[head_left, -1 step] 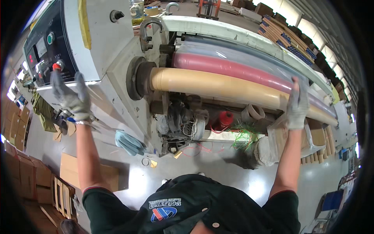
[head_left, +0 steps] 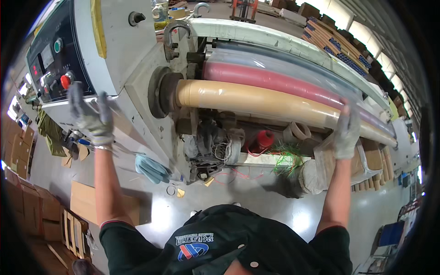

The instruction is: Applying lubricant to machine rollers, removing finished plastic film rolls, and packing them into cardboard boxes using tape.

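Observation:
Both my hands wear grey-white gloves. My left hand (head_left: 92, 120) hangs just below the control panel (head_left: 51, 55), fingers spread and holding nothing. Its fingertips are close under a red knob (head_left: 66, 80) and appear apart from it. On the other side, my right hand (head_left: 347, 133) has its fingers stretched out at the yellow-tan roll (head_left: 256, 100); whether it presses on the roll I cannot tell. That roll sits on a dark round chuck (head_left: 160, 91) at its left end. Behind it lie a pinkish-red roller (head_left: 270, 79) and clear film (head_left: 284, 66).
Under the rolls stand a red container (head_left: 262, 141), green strands (head_left: 288, 160) and a plastic-wrapped box (head_left: 326, 160). A blue cloth (head_left: 151, 168) hangs on the machine's side. Cardboard (head_left: 82, 201) lies on the floor at left. Long tubes (head_left: 334, 43) are stacked at the far right.
My left hand has shifted slightly right, away from the red knob, which now shows more fully. My right hand has moved slightly nearer to me.

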Demonstrator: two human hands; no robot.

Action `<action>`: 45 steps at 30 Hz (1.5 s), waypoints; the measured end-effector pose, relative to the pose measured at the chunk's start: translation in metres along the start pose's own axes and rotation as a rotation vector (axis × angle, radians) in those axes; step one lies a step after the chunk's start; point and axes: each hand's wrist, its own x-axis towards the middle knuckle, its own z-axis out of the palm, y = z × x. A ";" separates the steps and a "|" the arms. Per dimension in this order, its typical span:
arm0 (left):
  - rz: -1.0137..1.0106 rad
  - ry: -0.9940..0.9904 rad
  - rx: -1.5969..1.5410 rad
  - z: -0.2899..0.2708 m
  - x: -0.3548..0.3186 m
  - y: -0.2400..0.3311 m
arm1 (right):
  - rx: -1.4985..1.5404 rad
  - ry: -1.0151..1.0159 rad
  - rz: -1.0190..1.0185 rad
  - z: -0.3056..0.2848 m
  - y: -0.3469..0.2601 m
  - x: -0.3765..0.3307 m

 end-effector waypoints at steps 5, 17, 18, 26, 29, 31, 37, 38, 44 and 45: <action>-0.072 -0.098 -0.037 0.016 -0.034 0.033 | -0.094 -0.723 0.142 0.037 0.035 -0.139; -0.122 -0.026 -0.178 0.019 -0.049 0.021 | -0.295 -1.861 0.037 0.077 0.030 -0.334; -0.122 -0.025 -0.172 0.018 -0.049 0.020 | -0.322 -1.893 0.096 0.079 0.028 -0.337; -0.113 -0.031 -0.182 0.019 -0.050 0.020 | -0.150 -1.876 0.365 0.064 0.058 -0.385; -0.119 -0.028 -0.179 0.019 -0.050 0.020 | -0.132 -1.841 0.627 0.052 0.064 -0.395; -0.109 -0.041 -0.189 0.018 -0.050 0.022 | -0.145 -1.819 0.814 0.035 0.072 -0.407; -0.127 -0.026 -0.214 0.021 -0.051 0.023 | -0.156 -1.737 1.213 0.004 0.071 -0.416; -0.129 0.004 -0.192 0.022 -0.051 0.024 | -0.119 -1.679 1.303 0.000 0.073 -0.420; -0.168 0.020 -0.241 0.024 -0.054 0.023 | -0.166 -1.734 1.214 0.010 0.070 -0.413; -0.168 0.021 -0.239 0.023 -0.054 0.024 | -0.166 -1.736 1.212 0.013 0.068 -0.413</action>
